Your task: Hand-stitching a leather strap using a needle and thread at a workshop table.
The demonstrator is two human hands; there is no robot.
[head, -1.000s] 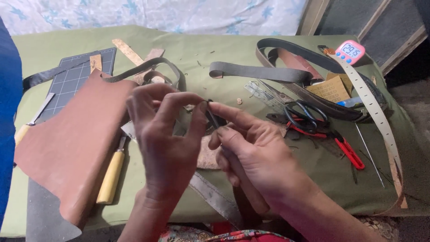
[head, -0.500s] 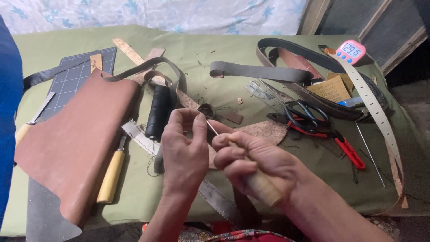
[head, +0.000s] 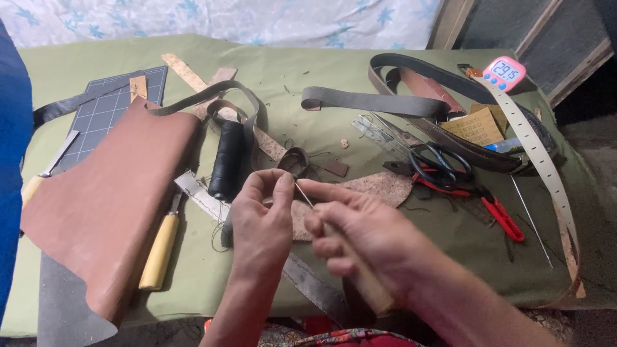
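Your right hand (head: 360,234) is closed around a wooden-handled awl (head: 360,276), with the handle running down through your palm and the thin metal point (head: 303,194) rising toward your left hand (head: 263,222). Your left thumb and forefinger are pinched together right at that point, seemingly on a fine thread or the tip itself; it is too thin to tell which. The two hands meet there, above the front edge of the green cloth-covered table (head: 308,71), just over a rough tan leather scrap (head: 379,186) and a steel ruler (head: 302,276) that passes beneath your wrists.

To do this well, keep the awl gripped firmly and steady, and let the left fingers do the fine work. Brace your wrists or forearms against the table edge so the point does not wander. Keep the pad of your left forefinger beside the tip and not in front of it, since a slip would drive the point into the finger. Work close to the tip, where you can see it, and tilt the blade slightly toward you.

The black thread spool (head: 226,160) lies just behind your left hand, within easy reach. The large brown leather sheet (head: 103,205) and a yellow-handled knife (head: 159,247) lie to the left, the knife near your left forearm, so mind it when you shift. The black-handled scissors (head: 440,164) and red-handled snips (head: 498,215) sit well to the right.
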